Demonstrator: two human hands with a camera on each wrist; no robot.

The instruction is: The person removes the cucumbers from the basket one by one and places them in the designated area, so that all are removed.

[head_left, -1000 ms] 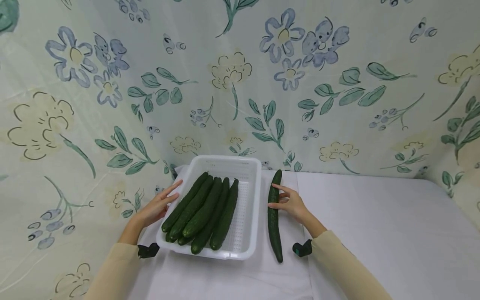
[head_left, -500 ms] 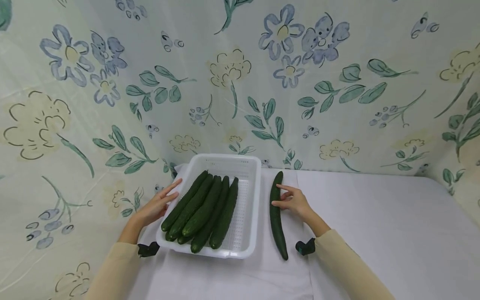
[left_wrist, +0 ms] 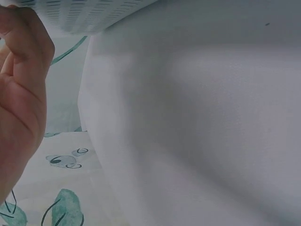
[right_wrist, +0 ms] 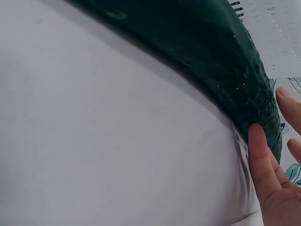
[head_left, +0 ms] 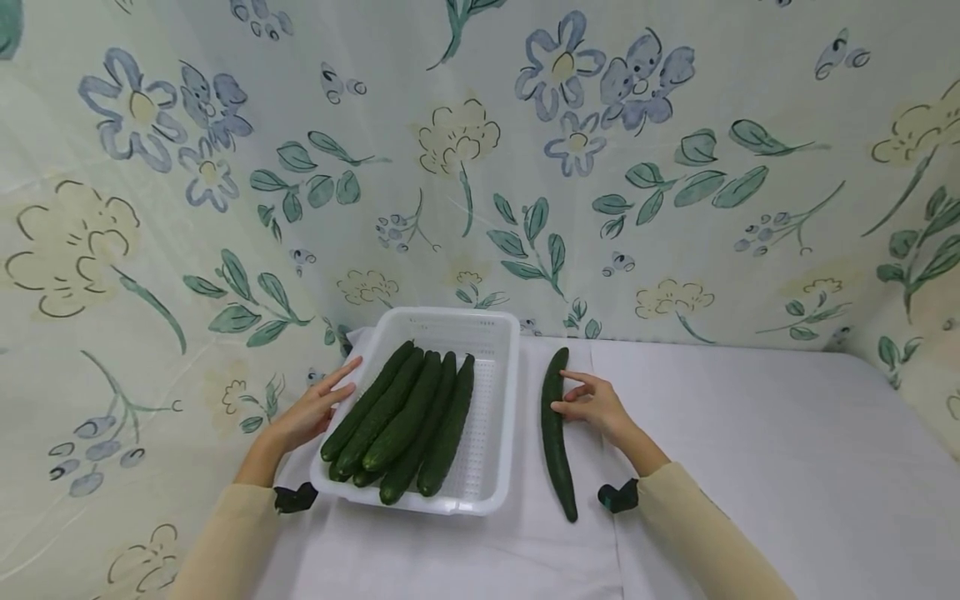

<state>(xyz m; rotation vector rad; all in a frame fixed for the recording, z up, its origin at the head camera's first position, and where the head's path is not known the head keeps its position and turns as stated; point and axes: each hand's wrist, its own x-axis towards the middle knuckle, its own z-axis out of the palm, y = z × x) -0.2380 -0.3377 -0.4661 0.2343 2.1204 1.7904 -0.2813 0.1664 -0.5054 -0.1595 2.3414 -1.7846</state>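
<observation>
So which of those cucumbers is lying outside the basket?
The lone cucumber by the right hand, on the white cloth; the other cucumbers all lie bunched together inside the white basket.

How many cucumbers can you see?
At least 6: five cucumbers side by side in the white basket, one cucumber beside it on the cloth, touched by the right hand. Ends peek out beneath, so more are partly hidden.

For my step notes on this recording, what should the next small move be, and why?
Probably lift the right hand off the lone cucumber: it lies on the cloth, apart from the basket, and the hand touches it without wrapping around.
</observation>
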